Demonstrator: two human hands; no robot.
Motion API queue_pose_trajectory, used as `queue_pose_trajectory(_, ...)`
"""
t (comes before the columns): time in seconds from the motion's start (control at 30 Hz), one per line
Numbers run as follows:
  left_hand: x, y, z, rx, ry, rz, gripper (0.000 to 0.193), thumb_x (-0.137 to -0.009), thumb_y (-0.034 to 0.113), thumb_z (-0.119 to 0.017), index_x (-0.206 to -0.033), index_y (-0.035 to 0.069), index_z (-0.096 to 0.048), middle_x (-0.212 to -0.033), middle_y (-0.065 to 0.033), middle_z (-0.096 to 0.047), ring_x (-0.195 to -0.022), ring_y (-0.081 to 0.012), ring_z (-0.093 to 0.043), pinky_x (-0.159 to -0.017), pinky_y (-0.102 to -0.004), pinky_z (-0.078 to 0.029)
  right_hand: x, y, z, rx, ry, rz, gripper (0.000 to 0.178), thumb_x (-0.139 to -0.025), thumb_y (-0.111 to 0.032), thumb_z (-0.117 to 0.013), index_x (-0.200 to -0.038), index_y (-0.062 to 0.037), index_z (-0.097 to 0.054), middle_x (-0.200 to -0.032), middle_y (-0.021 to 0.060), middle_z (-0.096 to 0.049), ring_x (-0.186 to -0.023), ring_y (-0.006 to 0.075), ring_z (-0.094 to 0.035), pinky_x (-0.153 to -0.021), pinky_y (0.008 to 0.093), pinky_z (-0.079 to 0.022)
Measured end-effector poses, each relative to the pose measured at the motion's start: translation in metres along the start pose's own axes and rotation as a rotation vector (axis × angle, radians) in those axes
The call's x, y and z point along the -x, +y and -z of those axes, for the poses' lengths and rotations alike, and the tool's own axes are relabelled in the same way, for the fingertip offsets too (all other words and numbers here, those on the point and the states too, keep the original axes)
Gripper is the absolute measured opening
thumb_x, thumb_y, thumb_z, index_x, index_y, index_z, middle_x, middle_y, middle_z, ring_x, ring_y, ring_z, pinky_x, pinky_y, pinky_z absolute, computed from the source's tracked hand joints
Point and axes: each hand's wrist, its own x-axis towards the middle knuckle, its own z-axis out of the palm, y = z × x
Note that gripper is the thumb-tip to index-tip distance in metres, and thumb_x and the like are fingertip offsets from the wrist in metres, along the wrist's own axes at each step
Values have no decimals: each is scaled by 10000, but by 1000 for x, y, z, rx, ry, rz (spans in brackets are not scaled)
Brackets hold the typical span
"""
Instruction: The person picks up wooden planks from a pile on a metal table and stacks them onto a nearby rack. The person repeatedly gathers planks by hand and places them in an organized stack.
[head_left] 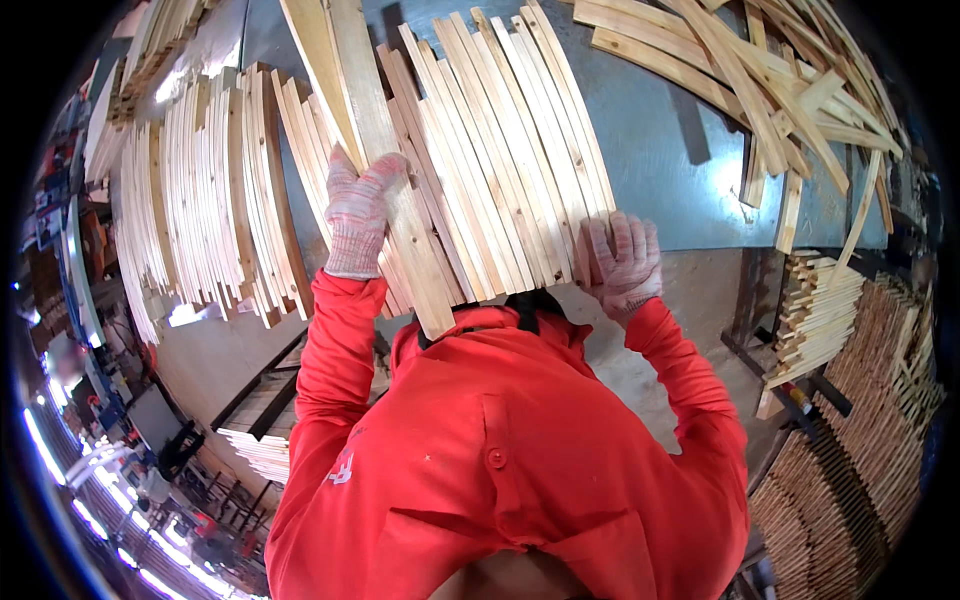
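My left hand (357, 212), in a pale knitted glove with reddish flecks, grips a wide wooden board (372, 105), its thumb across the top face. The board lies tilted lengthwise over a row of narrow wooden strips (500, 150) set side by side on the table. At the right near corner of that row, my right hand (626, 262), gloved the same way, rests with fingers stretched out against the outermost strip. Part of its fingers is hidden by the strip's end. More strips (310, 125) show just left of the board.
Another row of strips (200, 190) stands on the left of the blue-grey table (655, 200). A loose heap of wooden pieces (740, 70) covers the far right. Stacked strips (815, 315) and a large pile (850, 430) stand at the lower right, beyond the table's edge.
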Motion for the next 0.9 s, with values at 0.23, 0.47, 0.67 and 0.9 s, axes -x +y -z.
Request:
queue_pose_trajectory(0.23, -12, -29, 16, -57, -35, 33, 624, -788, -1, -731, -1306, -27, -385, -901, -163, -666, -704, -240, -675, -609, -333, -565, 8, 11, 3, -92, -82, 14, 806, -585, -356, -799, -1294, -87, -525, -1287, 107, -476, -1190, 309, -489, -991, 462, -431)
queue_pose_trajectory(0.47, -3, -15, 1, -102, -63, 52, 466, -790, 37, -695, -1194, -28, -473, -857, -159, -650, -660, -267, -659, -583, -370, -571, 24, 18, 0, -111, -89, -135, 674, -637, -254, -780, -1257, -125, -552, -1162, 85, -567, -1077, 291, -574, -945, 414, -471)
queue_pose_trajectory(0.67, -3, -14, 5, -131, -96, 35, 488, -787, 33, -682, -1213, -29, -453, -918, -169, -640, -701, -265, -654, -591, -386, -572, 43, 5, 1, -43, 186, -556, 499, -760, -142, -731, -1227, -92, -562, -1063, 129, -609, -964, 351, -607, -850, 422, -514)
queue_pose_trajectory(0.9, -3, -15, 7, -110, -113, 23, 511, -792, 37, -683, -1242, -7, -445, -969, -158, -627, -723, -258, -645, -590, -388, -567, 41, -47, -17, -212, -73, -861, 355, -890, -286, -650, -1181, -93, -584, -971, 184, -646, -883, 411, -630, -772, 495, -518)
